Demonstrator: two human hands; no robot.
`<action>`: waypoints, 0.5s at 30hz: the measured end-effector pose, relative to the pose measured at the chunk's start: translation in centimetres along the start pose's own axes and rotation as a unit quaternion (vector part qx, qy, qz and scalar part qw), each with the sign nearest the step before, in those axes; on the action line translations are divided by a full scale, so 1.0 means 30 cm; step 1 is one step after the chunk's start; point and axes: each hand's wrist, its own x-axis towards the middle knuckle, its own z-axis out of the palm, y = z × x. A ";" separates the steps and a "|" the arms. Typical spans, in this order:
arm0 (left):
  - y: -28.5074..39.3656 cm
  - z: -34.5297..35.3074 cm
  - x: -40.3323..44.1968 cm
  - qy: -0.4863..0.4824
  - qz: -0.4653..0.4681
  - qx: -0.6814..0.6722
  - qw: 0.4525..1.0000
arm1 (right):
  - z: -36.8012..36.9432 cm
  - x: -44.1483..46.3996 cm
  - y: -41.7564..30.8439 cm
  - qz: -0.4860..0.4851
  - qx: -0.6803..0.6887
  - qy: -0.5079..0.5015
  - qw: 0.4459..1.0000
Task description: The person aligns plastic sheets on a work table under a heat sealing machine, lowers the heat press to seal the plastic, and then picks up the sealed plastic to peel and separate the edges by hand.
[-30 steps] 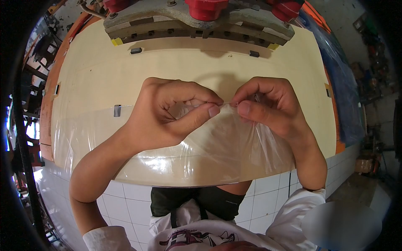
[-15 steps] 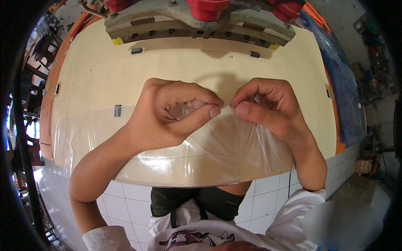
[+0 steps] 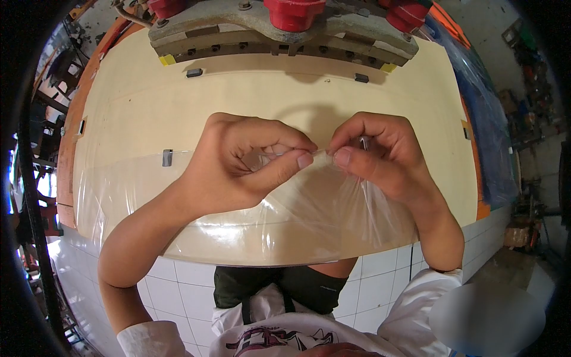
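A clear plastic sheet [image 3: 232, 232] lies over the near part of the cream-coloured work surface [image 3: 238, 98], with its upper edge gathered between my hands. My left hand [image 3: 244, 160] pinches that edge between thumb and forefinger. Close beside it, my right hand [image 3: 380, 154] pinches the same edge, its other fingers curled in. Only a short stretch of film shows between the two pairs of fingertips. Below my right hand the plastic hangs in tight creases.
Across the far side stands a metal press head [image 3: 285, 41] with red knobs [image 3: 294, 13]. Small dark blocks [image 3: 194, 72] sit on the surface beneath it, and a grey tab [image 3: 167, 157] lies left of my left hand. Blue plastic [image 3: 485, 125] drapes the right edge.
My right thumb and fingers have shifted very slightly on the film, and the creases below them have altered a little. My left hand keeps its place.
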 end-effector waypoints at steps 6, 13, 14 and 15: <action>-0.003 0.001 -0.001 0.000 0.003 0.008 1.000 | 0.006 -0.005 0.000 0.023 -0.004 0.005 1.000; 0.001 0.002 0.001 -0.003 0.007 0.014 1.000 | 0.005 -0.004 0.014 0.016 0.001 0.000 1.000; -0.001 0.002 0.001 -0.004 0.018 0.017 1.000 | 0.005 -0.004 0.014 0.016 0.001 -0.001 1.000; -0.001 0.003 0.001 -0.003 0.018 0.017 1.000 | 0.006 -0.004 0.013 0.017 -0.007 0.002 1.000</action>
